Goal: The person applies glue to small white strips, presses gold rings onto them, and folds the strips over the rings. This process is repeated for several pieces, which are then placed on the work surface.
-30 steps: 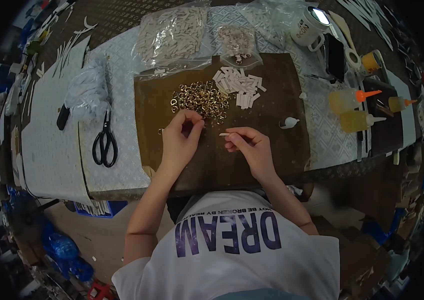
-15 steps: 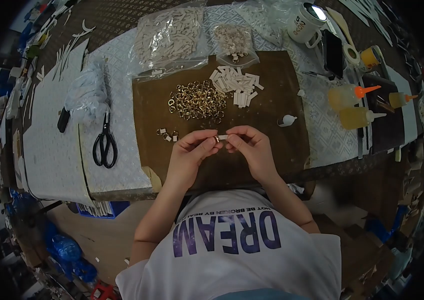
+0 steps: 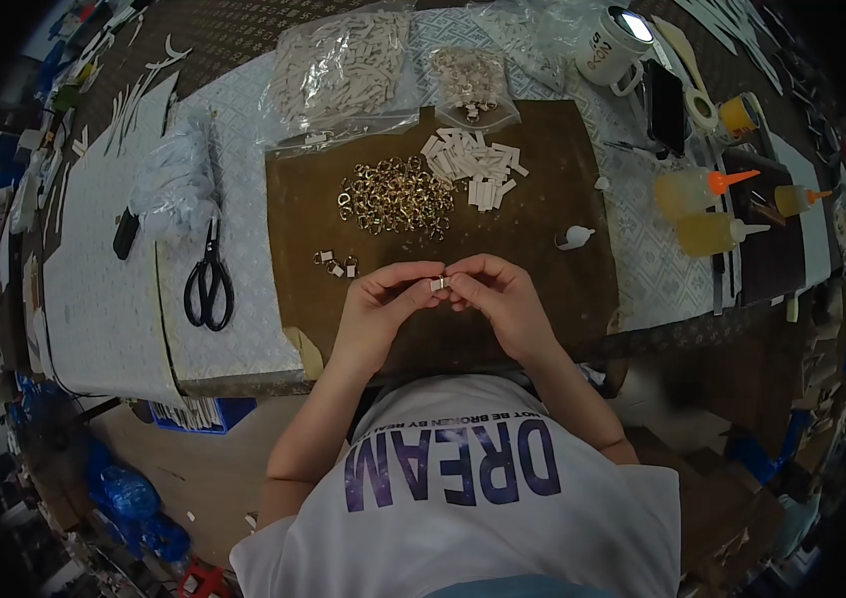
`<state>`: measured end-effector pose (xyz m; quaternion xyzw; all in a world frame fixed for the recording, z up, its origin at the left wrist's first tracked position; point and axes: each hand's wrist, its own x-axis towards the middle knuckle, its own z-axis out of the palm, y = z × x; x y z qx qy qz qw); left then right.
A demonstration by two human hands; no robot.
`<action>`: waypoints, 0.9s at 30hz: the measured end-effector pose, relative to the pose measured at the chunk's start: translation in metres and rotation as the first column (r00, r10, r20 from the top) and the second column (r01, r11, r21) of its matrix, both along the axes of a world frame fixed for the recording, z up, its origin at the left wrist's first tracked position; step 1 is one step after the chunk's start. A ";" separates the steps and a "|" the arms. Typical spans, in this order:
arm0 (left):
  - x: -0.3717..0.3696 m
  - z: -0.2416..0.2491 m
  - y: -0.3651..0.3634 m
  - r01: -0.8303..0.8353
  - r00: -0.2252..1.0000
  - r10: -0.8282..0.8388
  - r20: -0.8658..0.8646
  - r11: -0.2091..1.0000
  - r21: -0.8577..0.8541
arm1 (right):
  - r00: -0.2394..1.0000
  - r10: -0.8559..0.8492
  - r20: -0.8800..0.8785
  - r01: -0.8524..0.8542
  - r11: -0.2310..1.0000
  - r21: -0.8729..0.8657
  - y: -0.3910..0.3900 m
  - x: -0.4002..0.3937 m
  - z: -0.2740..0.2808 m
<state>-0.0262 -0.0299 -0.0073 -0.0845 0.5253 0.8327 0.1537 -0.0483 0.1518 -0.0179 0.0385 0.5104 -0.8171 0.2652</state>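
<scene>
Fingertips of my left hand [image 3: 380,307] and my right hand [image 3: 499,301] meet over the brown mat [image 3: 543,199]. Between them is a short white strip [image 3: 436,285] with a gold metal ring at its right end. My left fingers pinch the strip, and my right fingers close on the ring, mostly hiding it. Beyond my hands lies a pile of gold metal rings [image 3: 398,199]. Loose white strips [image 3: 473,159] are heaped beside it. Several rings with white strips on them [image 3: 336,263] rest just left of my left hand.
Clear bags of white strips [image 3: 338,70] and of finished-looking pieces [image 3: 470,80] lie at the back. Black scissors [image 3: 209,289] are on the left. On the right stand a mug [image 3: 612,50], a phone [image 3: 664,108] and bottles of yellow liquid [image 3: 707,234]. A small white piece [image 3: 574,237] sits on the mat.
The white strip has shifted from the right fingers toward the left ones, and the gold ring now shows at the right fingertips. Both hands have come closer together.
</scene>
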 end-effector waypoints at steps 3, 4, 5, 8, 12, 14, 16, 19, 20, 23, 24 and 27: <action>0.000 0.000 -0.001 0.016 1.000 -0.016 0.003 1.000 -0.017 | 0.997 -0.022 -0.071 0.027 0.997 0.071 0.000 0.001 0.003; 0.000 -0.001 -0.001 0.023 1.000 -0.023 0.010 1.000 -0.020 | 0.995 -0.029 -0.100 0.039 0.994 0.099 0.000 0.002 0.005; 0.001 0.000 -0.001 0.018 1.000 -0.018 0.005 0.999 -0.035 | 0.992 -0.033 -0.123 0.046 0.993 0.108 0.000 0.003 0.004; 0.001 0.002 0.001 0.000 1.000 -0.003 -0.022 0.993 -0.121 | 0.982 -0.016 -0.189 0.049 0.984 0.171 0.003 0.006 0.004; 0.003 -0.002 0.002 -0.013 0.997 -0.012 -0.079 0.951 -0.309 | 0.973 0.060 -0.224 0.020 0.941 0.339 0.005 0.008 0.013; 0.003 0.000 0.003 0.005 1.000 -0.010 -0.020 0.967 -0.255 | 0.978 0.056 -0.202 0.018 0.938 0.347 0.006 0.008 0.011; 0.001 0.007 0.004 0.016 0.993 -0.007 0.122 0.998 -0.067 | 0.986 0.025 -0.162 0.024 0.957 0.289 0.006 0.009 0.009; 0.001 0.002 0.004 0.039 0.995 -0.035 0.098 0.998 -0.042 | 0.989 0.029 -0.145 0.009 0.968 0.250 0.007 0.009 0.005; 0.001 0.001 0.004 0.038 0.997 -0.034 0.075 0.998 -0.057 | 0.990 0.022 -0.142 0.012 0.971 0.240 0.007 0.009 0.005; 0.003 -0.001 0.008 0.032 0.999 -0.030 0.015 0.992 -0.124 | 0.989 -0.003 -0.148 0.036 0.975 0.221 0.008 0.010 0.004; 0.003 -0.001 0.009 0.025 1.000 -0.025 0.000 0.986 -0.163 | 0.987 -0.013 -0.161 0.049 0.974 0.219 0.007 0.011 0.003; -0.002 -0.003 0.011 0.017 1.000 -0.014 0.021 0.988 -0.151 | 0.936 -0.151 -0.319 0.241 0.934 0.265 0.017 0.018 -0.004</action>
